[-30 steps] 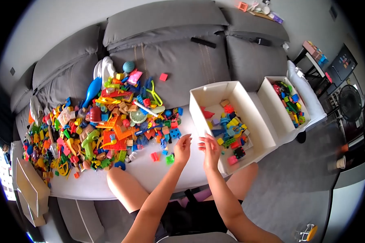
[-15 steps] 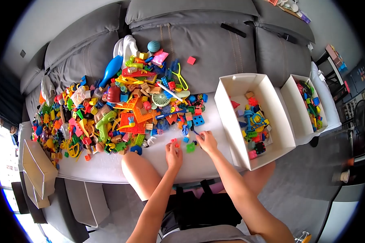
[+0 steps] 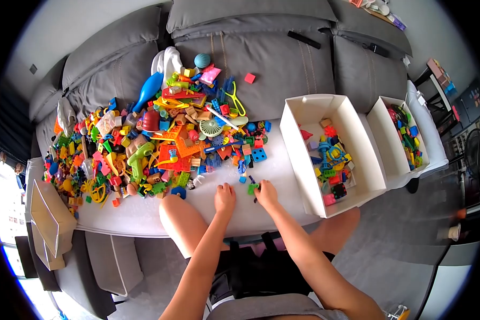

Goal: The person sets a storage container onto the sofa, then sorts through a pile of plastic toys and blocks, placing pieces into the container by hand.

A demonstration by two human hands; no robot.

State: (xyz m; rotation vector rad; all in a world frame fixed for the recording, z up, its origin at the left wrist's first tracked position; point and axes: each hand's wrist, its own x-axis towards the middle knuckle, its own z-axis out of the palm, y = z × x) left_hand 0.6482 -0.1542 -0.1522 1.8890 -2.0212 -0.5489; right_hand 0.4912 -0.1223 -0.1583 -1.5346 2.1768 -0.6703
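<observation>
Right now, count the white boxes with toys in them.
2: the nearer white box, to the right of the right hand, and the farther white box, beyond it at far right. Others could be out of sight.

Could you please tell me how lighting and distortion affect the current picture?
Head view: fisheye distortion bows the sofa, and the corners are black; same view: the window glares white with a bluish fringe, while the left hand and right hand look fairly sharp.

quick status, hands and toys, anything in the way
Left hand curled, contents hidden. Right hand at green toy. White box wall between right hand and boxed toys.
</observation>
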